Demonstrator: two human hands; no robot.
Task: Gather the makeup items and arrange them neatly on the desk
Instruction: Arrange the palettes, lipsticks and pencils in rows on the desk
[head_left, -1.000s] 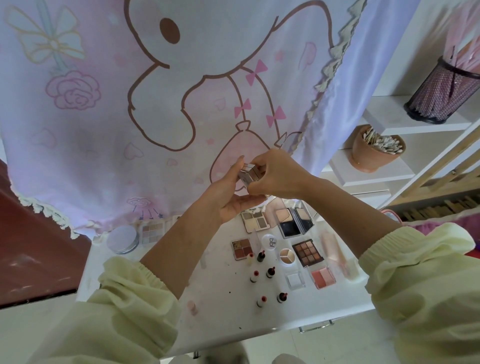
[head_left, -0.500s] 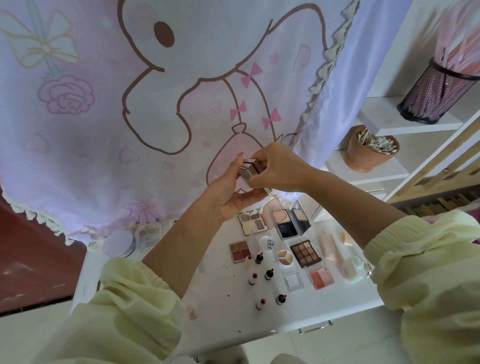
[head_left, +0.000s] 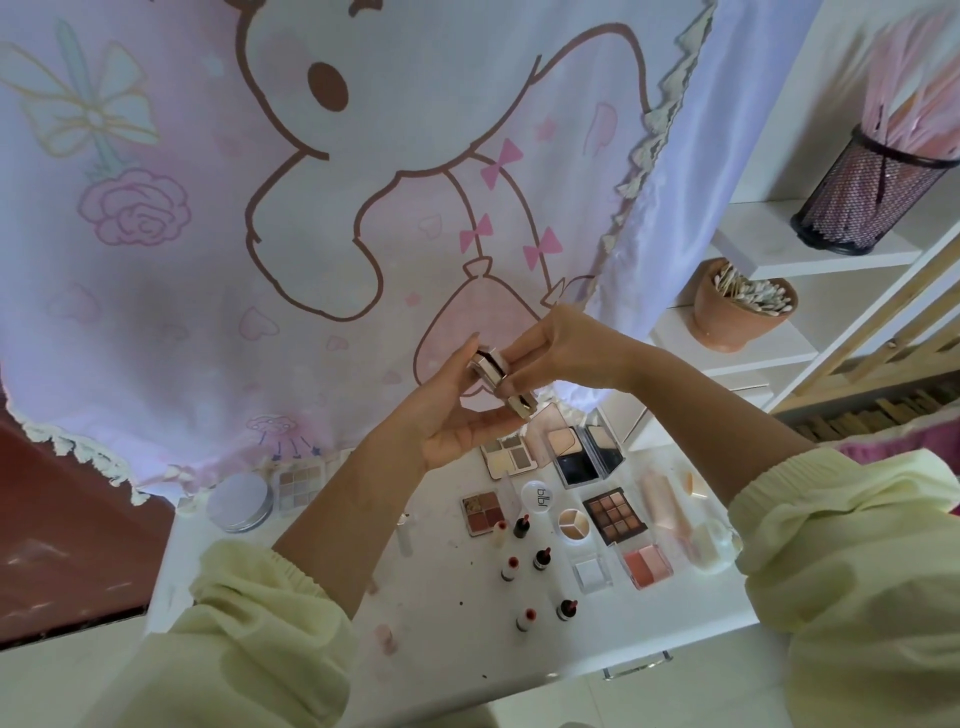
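Observation:
Above the white desk (head_left: 447, 629) both my hands hold a small silvery lipstick case (head_left: 491, 366). My left hand (head_left: 457, 410) cradles it from below and the left, fingers around it. My right hand (head_left: 550, 353) pinches its right end. Below lie several makeup items: a red eyeshadow quad (head_left: 483, 512), a nine-pan brown palette (head_left: 614, 515), an open powder compact (head_left: 584, 457), a pink blush (head_left: 647, 565), a round three-part pot (head_left: 573, 524) and several small red-tipped bottles (head_left: 540, 558).
A pink cartoon curtain (head_left: 260, 234) hangs over the desk's far edge. A round silver tin (head_left: 240, 501) and a pale palette (head_left: 300, 488) sit at the back left. Shelves on the right hold a terracotta pot of cotton swabs (head_left: 737, 306) and a black mesh cup (head_left: 872, 197).
The view has tilted a little. My hands stay together on the case, which has turned slightly between the fingers.

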